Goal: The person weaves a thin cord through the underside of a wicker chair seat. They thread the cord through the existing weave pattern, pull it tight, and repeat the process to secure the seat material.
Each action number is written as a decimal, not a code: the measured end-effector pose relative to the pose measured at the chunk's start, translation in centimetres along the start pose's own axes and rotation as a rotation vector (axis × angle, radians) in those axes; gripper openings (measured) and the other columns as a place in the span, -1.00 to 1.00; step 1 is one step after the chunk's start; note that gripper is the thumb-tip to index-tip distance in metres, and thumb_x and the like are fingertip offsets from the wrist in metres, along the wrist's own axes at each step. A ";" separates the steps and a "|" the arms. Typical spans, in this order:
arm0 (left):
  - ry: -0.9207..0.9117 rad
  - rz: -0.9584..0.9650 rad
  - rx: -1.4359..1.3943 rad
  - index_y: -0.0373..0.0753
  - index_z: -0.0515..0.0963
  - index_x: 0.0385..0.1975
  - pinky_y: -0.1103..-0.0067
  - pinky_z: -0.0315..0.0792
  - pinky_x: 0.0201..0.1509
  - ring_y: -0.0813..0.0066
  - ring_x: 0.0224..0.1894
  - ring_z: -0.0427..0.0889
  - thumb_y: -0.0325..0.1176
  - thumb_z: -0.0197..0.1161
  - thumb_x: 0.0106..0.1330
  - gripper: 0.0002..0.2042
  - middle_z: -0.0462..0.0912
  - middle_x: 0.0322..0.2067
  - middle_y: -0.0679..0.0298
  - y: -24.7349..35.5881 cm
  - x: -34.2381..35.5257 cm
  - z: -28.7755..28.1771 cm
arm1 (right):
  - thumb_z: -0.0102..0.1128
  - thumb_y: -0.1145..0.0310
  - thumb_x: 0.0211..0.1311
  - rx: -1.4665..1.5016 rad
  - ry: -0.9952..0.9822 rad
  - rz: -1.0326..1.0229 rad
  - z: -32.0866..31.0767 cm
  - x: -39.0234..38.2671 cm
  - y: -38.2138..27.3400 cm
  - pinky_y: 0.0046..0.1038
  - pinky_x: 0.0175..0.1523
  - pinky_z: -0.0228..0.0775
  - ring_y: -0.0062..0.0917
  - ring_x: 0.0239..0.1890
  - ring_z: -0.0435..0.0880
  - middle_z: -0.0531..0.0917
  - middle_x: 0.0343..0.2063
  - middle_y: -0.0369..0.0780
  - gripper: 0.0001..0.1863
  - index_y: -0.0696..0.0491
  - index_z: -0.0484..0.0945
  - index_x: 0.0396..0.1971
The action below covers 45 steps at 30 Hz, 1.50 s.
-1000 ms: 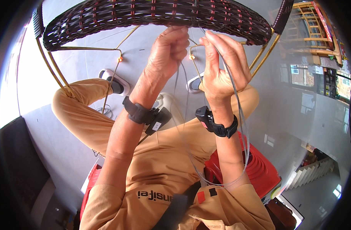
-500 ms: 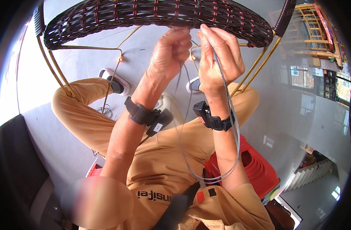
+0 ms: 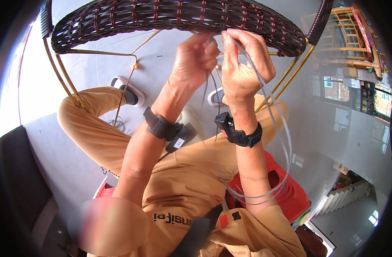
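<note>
A dark brown woven wicker panel [image 3: 161, 19] with reddish strands spans the top of the view on a gold metal frame [image 3: 59, 70]. Both my hands are raised to its lower edge, close together. My left hand [image 3: 195, 60] is closed, fingers curled at the edge around a strand whose ends hang below. My right hand [image 3: 248, 58] pinches a thin grey weaving strand [image 3: 286, 132] between thumb and forefinger, right at the rim. From there the strand falls in a long loop past my right forearm. Its exact entry into the weave is hidden by my fingertips.
Gold frame legs stand on both sides of my bent knees. A red plastic stool [image 3: 288, 182] is under me at the right. Some coiled strand [image 3: 119, 123] lies on the grey floor near my left leg. Wooden chair frames [image 3: 354, 36] stand at the far right.
The strand loop has swung outward to the right, away from my forearm. Both hands have shifted slightly right, still at the panel's edge.
</note>
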<state>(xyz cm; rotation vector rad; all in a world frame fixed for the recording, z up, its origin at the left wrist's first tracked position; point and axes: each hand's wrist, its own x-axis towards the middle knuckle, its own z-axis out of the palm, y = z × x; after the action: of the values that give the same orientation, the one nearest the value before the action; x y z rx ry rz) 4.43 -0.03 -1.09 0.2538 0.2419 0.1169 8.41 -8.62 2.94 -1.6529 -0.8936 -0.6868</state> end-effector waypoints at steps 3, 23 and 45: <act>-0.162 -0.097 -0.086 -0.12 0.32 -0.67 0.75 0.01 -0.67 0.71 -0.75 0.04 -0.31 0.04 0.25 -0.77 0.13 -0.80 0.52 -0.4 0.5 -0.4 | 0.37 0.61 -0.21 -0.137 -0.013 0.015 -0.1 0.4 -1.0 -0.57 -0.45 0.39 -0.54 -0.54 0.53 0.53 -0.56 -0.26 -0.84 0.13 0.60 -0.54; -0.344 -0.242 -0.525 -0.16 0.30 -0.69 0.71 -0.16 -0.74 0.68 -0.80 -0.09 -0.25 0.09 0.23 -0.72 0.05 -0.90 0.48 -1.2 4.8 -2.1 | 0.26 0.66 -0.13 -0.039 -0.041 0.180 0.1 0.0 -0.8 -0.56 -0.49 0.38 -0.56 -0.58 0.54 0.51 -0.55 -0.24 -0.85 0.14 0.55 -0.50; -0.198 -0.188 -0.269 -0.15 0.33 -0.63 0.75 -0.16 -0.73 0.75 -0.80 -0.06 -0.26 0.04 0.26 -0.77 0.15 -0.83 0.53 0.4 3.7 -0.5 | 0.27 0.65 -0.13 -0.002 -0.050 0.164 -0.5 0.7 -1.8 -0.60 -0.44 0.38 -0.56 -0.50 0.57 0.55 -0.53 -0.25 -0.81 0.13 0.58 -0.44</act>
<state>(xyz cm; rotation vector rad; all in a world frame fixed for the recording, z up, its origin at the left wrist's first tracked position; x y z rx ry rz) 7.89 0.96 -2.25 -0.0266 0.0506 -0.0626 7.28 -8.74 4.55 -1.7296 -0.7831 -0.5360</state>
